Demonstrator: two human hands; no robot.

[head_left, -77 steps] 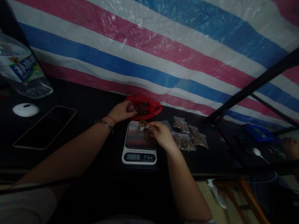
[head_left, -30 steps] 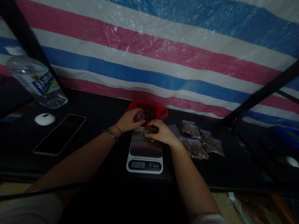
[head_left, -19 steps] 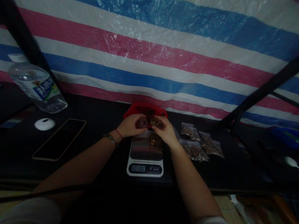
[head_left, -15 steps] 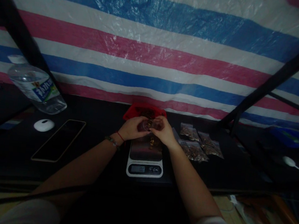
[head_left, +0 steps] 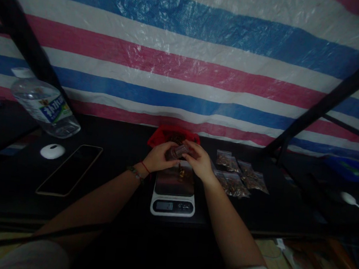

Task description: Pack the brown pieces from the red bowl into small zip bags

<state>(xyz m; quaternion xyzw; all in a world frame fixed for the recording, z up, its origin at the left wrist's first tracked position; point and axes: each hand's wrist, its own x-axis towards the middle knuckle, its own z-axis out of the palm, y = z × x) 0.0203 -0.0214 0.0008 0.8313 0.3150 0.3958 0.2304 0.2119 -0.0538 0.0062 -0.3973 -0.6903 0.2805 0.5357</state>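
Note:
Both hands meet above the kitchen scale [head_left: 174, 185]. My left hand [head_left: 161, 156] is closed on a small clear plastic bag [head_left: 177, 151] from the left. From the right, my right hand [head_left: 199, 161] pinches the same bag; its contents are dim and hard to make out. Small yellowish-brown pieces [head_left: 181, 172] show on the scale's metal plate, below the fingers. Just behind the hands stands a red basket [head_left: 156, 136] with dark brown bits in it. The scale's display is lit, but its figures are too blurred to read.
Several filled zip bags [head_left: 233, 184] lie right of the scale. To the left are a phone [head_left: 70, 170], a white mouse [head_left: 52, 151] and a large water bottle [head_left: 46, 103]. A white spoon [head_left: 349, 198] and blue tray [head_left: 349, 169] are far right. Striped sheeting [head_left: 186, 67] hangs behind.
The bag between my hands has tilted and shifted slightly, and my fingers have moved a little on it. The basket's contents and the scale plate show more. The view has shifted slightly.

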